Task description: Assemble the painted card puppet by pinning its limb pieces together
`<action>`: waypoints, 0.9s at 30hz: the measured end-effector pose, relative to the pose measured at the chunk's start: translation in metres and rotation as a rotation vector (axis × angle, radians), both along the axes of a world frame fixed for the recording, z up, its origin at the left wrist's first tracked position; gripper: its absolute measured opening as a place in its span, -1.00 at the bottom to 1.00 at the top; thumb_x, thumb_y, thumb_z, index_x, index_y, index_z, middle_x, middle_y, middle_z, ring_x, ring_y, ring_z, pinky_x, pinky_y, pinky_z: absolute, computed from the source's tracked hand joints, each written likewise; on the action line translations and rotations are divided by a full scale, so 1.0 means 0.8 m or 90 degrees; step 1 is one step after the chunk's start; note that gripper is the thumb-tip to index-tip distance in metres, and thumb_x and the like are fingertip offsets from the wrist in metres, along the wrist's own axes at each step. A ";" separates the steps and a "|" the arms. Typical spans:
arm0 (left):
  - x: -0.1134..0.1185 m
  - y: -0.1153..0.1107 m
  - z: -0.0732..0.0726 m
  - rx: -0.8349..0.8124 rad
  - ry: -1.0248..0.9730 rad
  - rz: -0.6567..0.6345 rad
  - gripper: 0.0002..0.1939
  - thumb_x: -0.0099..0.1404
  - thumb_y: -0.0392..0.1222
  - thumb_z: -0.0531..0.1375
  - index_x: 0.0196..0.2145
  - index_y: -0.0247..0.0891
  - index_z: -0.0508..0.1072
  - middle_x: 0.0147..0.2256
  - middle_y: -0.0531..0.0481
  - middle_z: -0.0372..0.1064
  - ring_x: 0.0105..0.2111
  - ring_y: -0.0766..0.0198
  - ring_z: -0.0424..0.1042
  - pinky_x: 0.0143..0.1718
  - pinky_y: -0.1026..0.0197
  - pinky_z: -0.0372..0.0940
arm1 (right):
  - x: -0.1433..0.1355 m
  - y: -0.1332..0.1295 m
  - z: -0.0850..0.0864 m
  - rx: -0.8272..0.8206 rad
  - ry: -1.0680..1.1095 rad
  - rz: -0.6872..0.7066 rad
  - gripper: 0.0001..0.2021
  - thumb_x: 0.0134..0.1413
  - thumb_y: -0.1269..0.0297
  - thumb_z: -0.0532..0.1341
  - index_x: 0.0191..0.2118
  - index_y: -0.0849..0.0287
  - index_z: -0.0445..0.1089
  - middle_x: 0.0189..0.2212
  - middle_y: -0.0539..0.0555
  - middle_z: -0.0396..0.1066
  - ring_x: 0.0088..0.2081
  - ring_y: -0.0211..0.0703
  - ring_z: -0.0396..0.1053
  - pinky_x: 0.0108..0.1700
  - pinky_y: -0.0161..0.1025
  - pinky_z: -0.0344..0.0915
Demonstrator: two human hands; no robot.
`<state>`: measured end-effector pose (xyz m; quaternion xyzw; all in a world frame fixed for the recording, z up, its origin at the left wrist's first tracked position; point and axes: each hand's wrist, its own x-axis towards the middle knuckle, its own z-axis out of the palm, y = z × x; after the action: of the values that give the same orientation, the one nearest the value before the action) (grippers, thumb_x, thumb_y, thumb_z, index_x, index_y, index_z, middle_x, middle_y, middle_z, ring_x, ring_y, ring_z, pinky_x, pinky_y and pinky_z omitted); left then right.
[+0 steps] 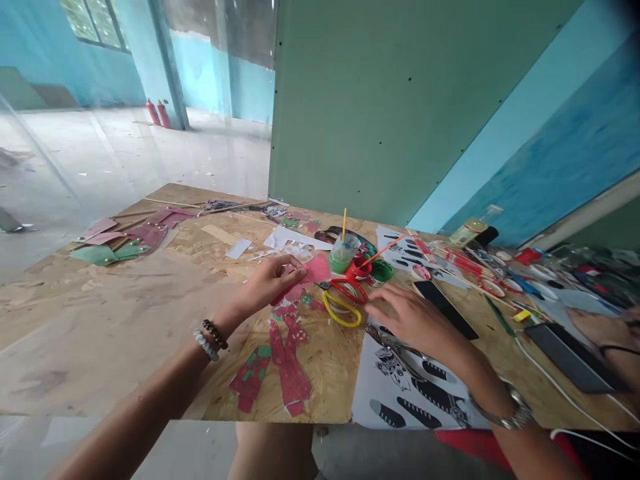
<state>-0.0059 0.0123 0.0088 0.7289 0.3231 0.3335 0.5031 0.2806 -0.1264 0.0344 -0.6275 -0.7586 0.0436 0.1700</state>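
Between the thumb and fingers of my left hand (pixel 277 280) is a pink paper cutout (pixel 318 268), held over the table. My right hand (pixel 405 317) holds nothing; its fingers are apart just right of the scissors (pixel 345 305) with red and yellow loop handles. Under that hand lie metal pliers (pixel 400 353), on a white sheet printed with black shoe shapes (pixel 387 410). Red painted paper cutouts (pixel 291 373), one with green patches, rest on the wood below my left hand.
Beyond the scissors stand a cup of cloudy liquid (pixel 343 257) with a brush, a red paint pot (pixel 359 268) and a green one (pixel 382 272). Painted pieces on sticks (pixel 150 233) lie far left. Right are black phones (pixel 445 308), a bottle (pixel 473 227) and another person's arm (pixel 600 330).
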 end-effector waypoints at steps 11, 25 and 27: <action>-0.001 0.007 -0.015 0.009 0.064 -0.083 -0.50 0.25 0.10 0.35 0.01 -0.20 0.35 -0.59 0.25 0.19 -0.64 0.43 0.15 -0.62 0.37 -0.02 | -0.095 0.109 -0.051 -0.081 0.589 0.094 -0.77 0.18 0.16 0.28 -0.13 0.19 0.52 -0.22 0.14 0.58 -0.19 -0.10 0.54 -0.11 -0.16 0.46; -0.003 0.016 0.000 -0.068 -0.051 0.057 -0.58 0.03 0.01 0.50 -0.38 -0.28 0.41 -0.57 0.15 0.27 -0.57 0.44 0.26 -0.55 0.38 0.16 | -0.104 0.085 -0.065 -0.169 0.586 0.143 -0.81 0.19 0.20 0.25 -0.11 0.09 0.32 -0.44 -0.07 0.27 -0.47 -0.26 0.19 -0.46 -0.30 0.11; 0.002 0.012 -0.003 -0.064 -0.052 0.051 -0.54 0.01 0.03 0.51 -0.48 -0.27 0.35 -0.59 0.16 0.23 -0.59 0.46 0.22 -0.57 0.38 0.14 | -0.105 0.084 -0.064 -0.181 0.567 0.146 -0.79 0.19 0.14 0.26 -0.31 0.10 0.24 -0.48 -0.09 0.18 -0.47 -0.28 0.13 -0.46 -0.29 0.06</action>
<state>-0.0040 0.0217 0.0066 0.6746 0.3477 0.3663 0.5383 0.1966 -0.0589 -0.0171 -0.4769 -0.6629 0.4302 0.3848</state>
